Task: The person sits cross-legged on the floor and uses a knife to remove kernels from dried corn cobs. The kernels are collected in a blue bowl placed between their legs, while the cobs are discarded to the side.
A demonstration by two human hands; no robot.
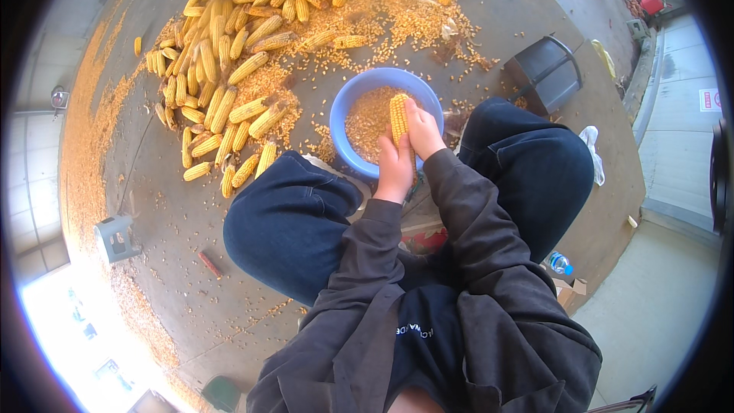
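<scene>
Both my hands hold one yellow ear of corn (398, 115) over a round blue plastic basin (339, 143). My left hand (395, 167) grips its lower part, with the thumb lying along the kernels. Higher up, my right hand (424, 129) wraps the ear's right side. Loose corn kernels (367, 120) cover the bottom of the basin, which stands on the floor between my bent knees. The lower end of the ear is partly hidden by my hands.
A large pile of corn ears (215, 57) lies ahead and to the left, with scattered kernels (395, 28) around it. A dark metal-and-plastic container (547, 74) sits beyond my right knee. A plastic bottle (558, 263) lies at right, a grey stool (116, 239) at left.
</scene>
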